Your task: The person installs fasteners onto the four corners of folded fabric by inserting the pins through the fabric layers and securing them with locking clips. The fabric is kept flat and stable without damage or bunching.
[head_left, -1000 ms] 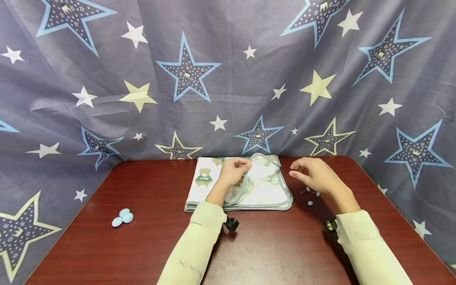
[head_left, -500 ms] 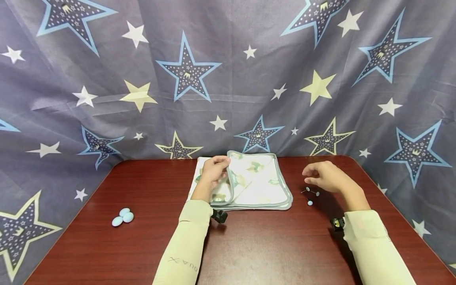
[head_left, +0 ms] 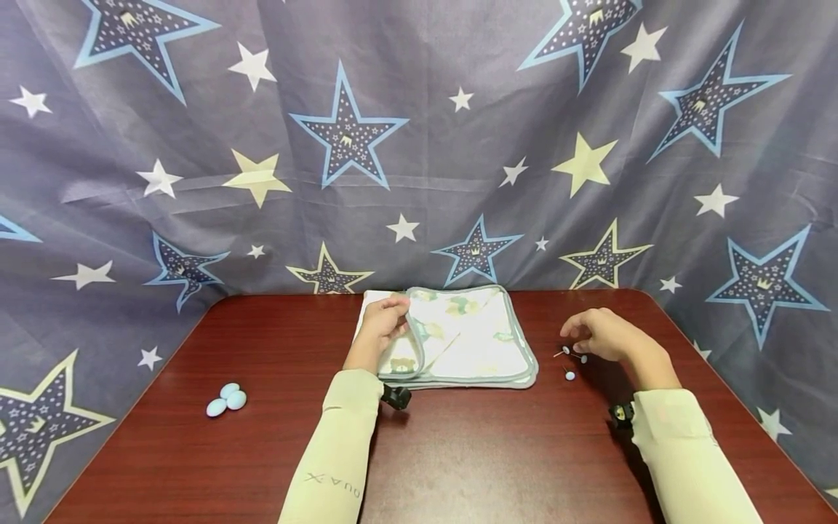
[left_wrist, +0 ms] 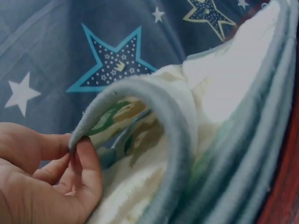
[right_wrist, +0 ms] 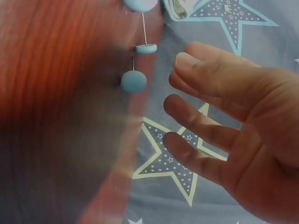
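Note:
A white baby blanket (head_left: pixel 474 338) printed with bears lies folded in layers at the back middle of the table, edged in grey-green trim. My left hand (head_left: pixel 382 324) pinches the trimmed corner of its top layer between thumb and fingers. In the left wrist view, that trim (left_wrist: pixel 175 135) arches up from the fingertips and part of the underside shows. My right hand (head_left: pixel 607 336), loosely bent and holding nothing, hovers just above several pins with round pale blue heads. One pin head (right_wrist: pixel 134 81) and another pin head (right_wrist: pixel 146 48) appear beside the fingertips in the right wrist view.
Three pale blue oval caps (head_left: pixel 226 399) sit together on the left of the dark red wooden table (head_left: pixel 497 458). Behind the table hangs a grey star-patterned curtain (head_left: pixel 419 182), close to the blanket's back edge.
My left hand has drawn the blanket's top corner leftward, and the layer now lies flatter over the stack. My right hand has shifted right and lowered toward the pins.

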### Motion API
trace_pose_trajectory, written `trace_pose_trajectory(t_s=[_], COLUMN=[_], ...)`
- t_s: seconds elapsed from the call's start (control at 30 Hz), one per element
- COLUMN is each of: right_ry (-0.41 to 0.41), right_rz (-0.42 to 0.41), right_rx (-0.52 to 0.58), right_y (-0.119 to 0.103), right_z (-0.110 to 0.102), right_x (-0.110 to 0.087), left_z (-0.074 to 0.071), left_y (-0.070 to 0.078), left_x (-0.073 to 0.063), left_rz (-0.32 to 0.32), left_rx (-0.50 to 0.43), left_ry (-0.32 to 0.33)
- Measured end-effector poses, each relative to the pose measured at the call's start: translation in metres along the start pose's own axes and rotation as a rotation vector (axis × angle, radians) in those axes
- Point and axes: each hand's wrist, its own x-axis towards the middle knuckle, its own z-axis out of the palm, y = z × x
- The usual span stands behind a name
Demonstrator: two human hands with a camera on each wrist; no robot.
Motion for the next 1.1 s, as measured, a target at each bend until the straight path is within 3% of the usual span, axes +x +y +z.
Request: trace_pose_trajectory(t_s=[0.2,0.57,0.67,0.83,0.93,1.1], right_ry=[-0.036,-0.107,-0.115,-0.129,-0.141,-0.147], right_rz=[-0.008,0.104,0.121,0.155,0.170,0.169], right_rx=[0.034,0.032,0.025,0.017,0.011,-0.009], right_y=[-0.002,-0.003,-0.002,-0.001,0.001,0.003], right_z=[0.003,0.000,0.001,0.001,0.002,0.006], right_x=[0.002,-0.004,-0.004,-0.004,-0.004,-0.004], left_z=[-0.003,0.001,0.003,0.010,0.015,0.022], left_y=[0.001,0.003,0.003,0.010,0.017,0.025], left_x=[-0.003,-0.006,-0.007,-0.012,-0.019,-0.028], left_rz=[-0.055,-0.034,0.015,0.145,0.231,0.327], left_rx=[0.080,0.202,0.326,0.650,0.806,0.902], left_ry=[-0.027,0.022,0.054,0.140,0.148,0.105])
